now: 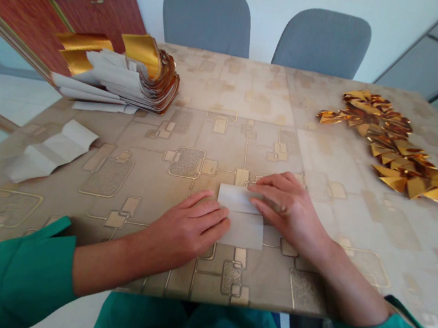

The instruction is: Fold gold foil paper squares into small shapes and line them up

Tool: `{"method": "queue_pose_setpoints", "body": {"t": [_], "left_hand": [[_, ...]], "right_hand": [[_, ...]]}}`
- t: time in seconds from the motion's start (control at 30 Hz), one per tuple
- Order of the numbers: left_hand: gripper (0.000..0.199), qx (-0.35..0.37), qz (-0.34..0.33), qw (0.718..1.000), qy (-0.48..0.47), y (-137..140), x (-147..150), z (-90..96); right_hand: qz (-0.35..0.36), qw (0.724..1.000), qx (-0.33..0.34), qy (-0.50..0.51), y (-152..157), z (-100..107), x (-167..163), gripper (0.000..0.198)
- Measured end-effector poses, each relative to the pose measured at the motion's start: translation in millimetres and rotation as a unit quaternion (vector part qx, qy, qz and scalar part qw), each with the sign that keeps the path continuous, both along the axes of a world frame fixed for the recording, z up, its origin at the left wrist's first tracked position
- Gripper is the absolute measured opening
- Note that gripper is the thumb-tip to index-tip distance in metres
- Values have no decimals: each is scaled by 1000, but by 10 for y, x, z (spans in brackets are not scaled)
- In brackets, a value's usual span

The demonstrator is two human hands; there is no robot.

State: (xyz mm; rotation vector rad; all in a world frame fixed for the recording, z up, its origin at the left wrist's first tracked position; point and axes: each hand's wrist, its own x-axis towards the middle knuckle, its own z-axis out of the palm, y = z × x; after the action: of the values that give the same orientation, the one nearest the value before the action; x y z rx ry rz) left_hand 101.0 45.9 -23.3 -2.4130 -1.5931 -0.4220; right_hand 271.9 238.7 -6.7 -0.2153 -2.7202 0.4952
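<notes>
A small white sheet of paper (244, 230) lies at the near edge of the table, its far part turned over in a crease. My left hand (194, 227) is closed at the sheet's left side, fingertips pressed on the paper. Thumb and fingers of my right hand (289, 206) pinch the folded part at its right end. Whether the sheet has a gold side cannot be seen. Left of my hands lies a loose, wavy white sheet (55, 152). Beyond it stands a bent stack of papers (124, 78), white on one face and shiny gold on the other.
Folded gold paper pieces (399, 144) form a curved pile at the far right of the patterned table (240, 139). Two grey chairs (207, 19) stand behind the far edge. A red-brown cabinet (97, 9) is at the back left.
</notes>
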Motion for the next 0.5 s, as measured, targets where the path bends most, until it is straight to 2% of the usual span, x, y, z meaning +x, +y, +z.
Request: {"method": "queue_pose_setpoints", "body": {"t": [0.07, 0.17, 0.3, 0.5], "left_hand": [[26, 9, 7, 1000, -1, 20, 22, 1], [26, 9, 19, 1000, -4, 21, 27, -1], [29, -7, 23, 1000, -2, 21, 24, -3], [27, -11, 34, 999, 4, 60, 73, -10]], "right_hand": [[-30, 1000, 6, 2, -16, -84, -71, 29], [-52, 997, 39, -46, -13, -161, -132, 43], [-86, 992, 73, -50, -53, -154, -143, 42], [-114, 991, 58, -33, -302, -168, -146, 52]]}}
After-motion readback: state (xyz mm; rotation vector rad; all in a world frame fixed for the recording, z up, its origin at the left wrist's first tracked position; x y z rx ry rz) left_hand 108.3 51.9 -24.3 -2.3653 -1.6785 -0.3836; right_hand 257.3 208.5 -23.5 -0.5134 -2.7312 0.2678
